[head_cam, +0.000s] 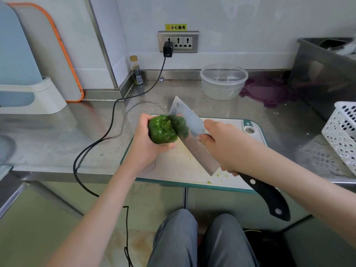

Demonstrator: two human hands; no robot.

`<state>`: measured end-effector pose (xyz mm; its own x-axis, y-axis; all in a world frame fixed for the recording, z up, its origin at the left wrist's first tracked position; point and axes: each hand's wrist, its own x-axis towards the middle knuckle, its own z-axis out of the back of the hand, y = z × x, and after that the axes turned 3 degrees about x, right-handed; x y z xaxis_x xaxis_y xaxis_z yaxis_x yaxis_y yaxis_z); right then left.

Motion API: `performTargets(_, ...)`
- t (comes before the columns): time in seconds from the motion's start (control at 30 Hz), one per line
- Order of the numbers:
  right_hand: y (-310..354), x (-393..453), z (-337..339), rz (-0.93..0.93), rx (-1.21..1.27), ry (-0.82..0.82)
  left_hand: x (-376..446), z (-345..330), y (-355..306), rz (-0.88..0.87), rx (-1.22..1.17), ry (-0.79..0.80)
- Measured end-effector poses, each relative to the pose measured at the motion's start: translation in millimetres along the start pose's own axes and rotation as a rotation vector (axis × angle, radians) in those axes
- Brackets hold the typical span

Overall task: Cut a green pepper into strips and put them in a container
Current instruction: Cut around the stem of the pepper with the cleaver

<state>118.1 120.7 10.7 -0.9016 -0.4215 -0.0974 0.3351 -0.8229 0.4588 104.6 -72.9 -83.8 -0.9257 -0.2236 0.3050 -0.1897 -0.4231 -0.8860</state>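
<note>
At frame centre, the left grip [152, 139] curls round the green pepper [161, 130], held above the cutting board [173, 166]; the right grip [221, 145] clutches the cleaver [192, 132] against it. A slip could nick the thumb.

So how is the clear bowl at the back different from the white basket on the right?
The clear plastic bowl is round, see-through and solid-walled; the white basket is opaque, straight-sided and full of holes. The bowl stands fully in view near the back wall, while the basket is cut off by the picture's right edge. Both sit on the steel counter, and the bowl looks empty.
</note>
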Motion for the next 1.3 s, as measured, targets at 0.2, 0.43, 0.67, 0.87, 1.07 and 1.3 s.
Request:
performTargets(0.2,-1.5,1.4,-13.6,0.008,0.046,-0.037,2.0,0.2,2.3,0.045,0.01,-0.016)
performTargets(0.43,-3.9,6.9,-25.6,0.041,0.079,-0.069,2.9,-0.8,2.9,0.05,0.018,-0.046)
performTargets(0.67,-7.0,8.8,-10.9,0.12,-0.022,-0.142,2.6,-5.1,4.9,-0.023,0.056,-0.179)
performTargets(0.87,-5.9,12.2,-6.4,0.163,-0.083,-0.185,-2.5,-7.7,16.3,-0.178,0.237,-0.035)
performTargets(1.07,-16.0,-0.6,6.3,-0.004,0.061,-0.144,-15.6,11.1,7.4,-0.227,0.419,-0.002)
performTargets(1.3,-31.4,-21.7,8.1,-0.119,0.148,-0.026,-21.3,22.3,-7.2,-0.164,0.548,0.081)
